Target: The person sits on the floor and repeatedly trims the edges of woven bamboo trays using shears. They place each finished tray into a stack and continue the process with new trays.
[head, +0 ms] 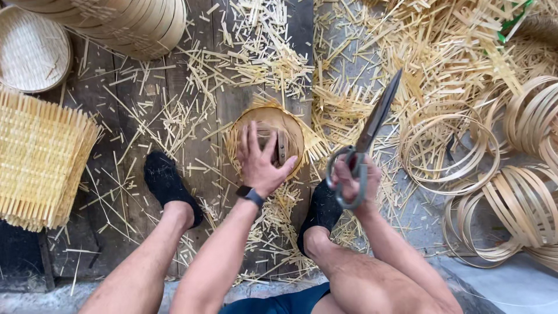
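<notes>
Bamboo basket (293, 125) lies under the spread left hand (258, 163); right hand (354, 180) grips shears (372, 128) beside it.

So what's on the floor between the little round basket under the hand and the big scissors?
In the head view, loose bamboo strip offcuts lie between the round basket and the scissors, fanning out from the basket's edge.
</notes>
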